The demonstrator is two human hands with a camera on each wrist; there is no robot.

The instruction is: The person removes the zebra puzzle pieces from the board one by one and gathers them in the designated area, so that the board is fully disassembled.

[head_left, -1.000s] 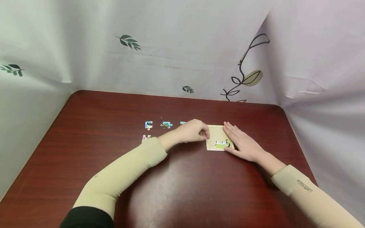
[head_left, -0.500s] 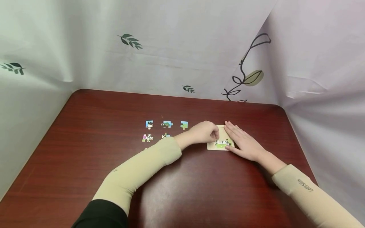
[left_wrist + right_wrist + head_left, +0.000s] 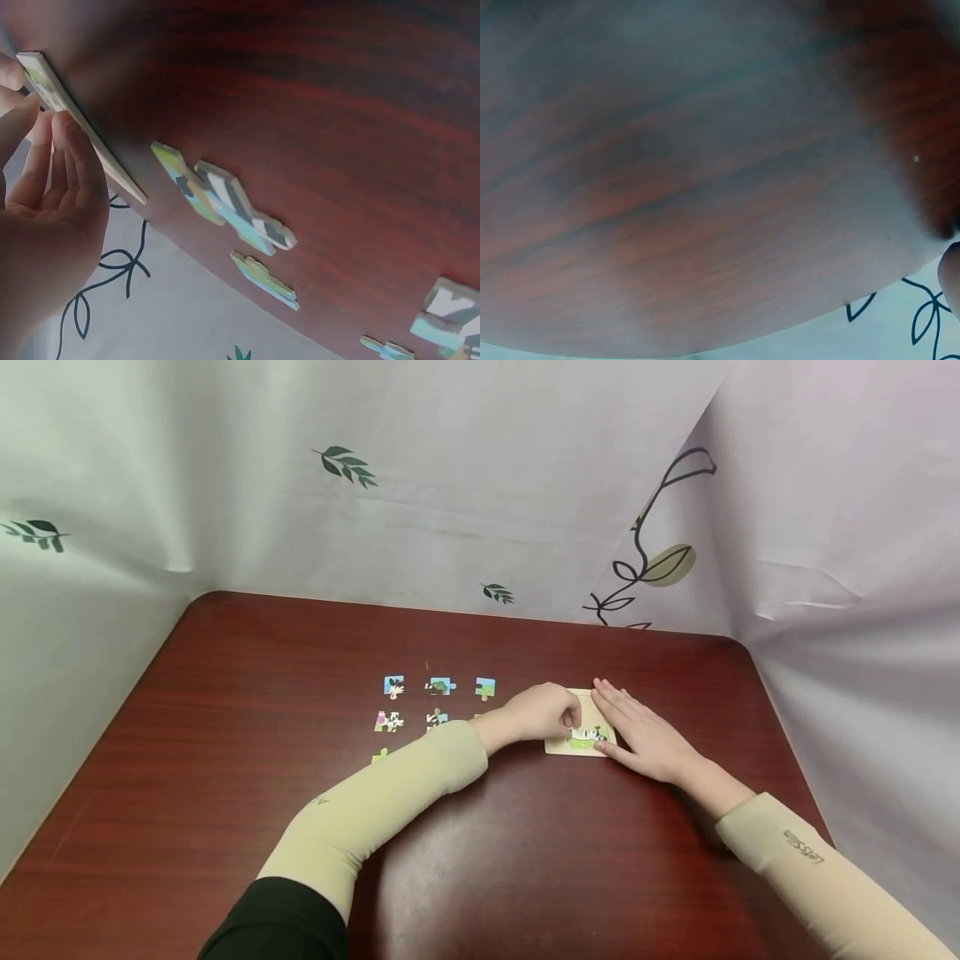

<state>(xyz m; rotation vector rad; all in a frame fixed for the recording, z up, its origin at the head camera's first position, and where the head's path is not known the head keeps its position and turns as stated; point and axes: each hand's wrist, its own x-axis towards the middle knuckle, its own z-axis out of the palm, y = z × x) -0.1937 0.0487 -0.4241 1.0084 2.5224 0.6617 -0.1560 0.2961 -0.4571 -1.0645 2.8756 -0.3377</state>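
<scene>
My left hand (image 3: 543, 710) reaches over a small pale wooden puzzle tray (image 3: 588, 695), its fingers curled and the tips down at the zebra picture. A striped zebra piece on green (image 3: 588, 738) lies in the tray's lower part, partly covered by those fingertips. In the left wrist view, the thumb and fingers of the left hand (image 3: 52, 180) come down at the tray's edge (image 3: 101, 150). Whether they pinch a piece is hidden. My right hand (image 3: 641, 735) lies along the tray's right side with straight fingers, its thumb at the lower right corner.
Loose jigsaw pieces lie left of the tray in rough rows, such as a blue and green piece (image 3: 485, 687), a zebra-head piece (image 3: 393, 686) and a pink-spotted piece (image 3: 388, 721). My left sleeve hides part of them. The dark red table (image 3: 300, 652) meets white curtains (image 3: 420, 527).
The left hand has moved right, from the tray's left edge to over the zebra picture, and lowered slightly. Loose pieces it covered now show. The right hand has stayed at the tray.
</scene>
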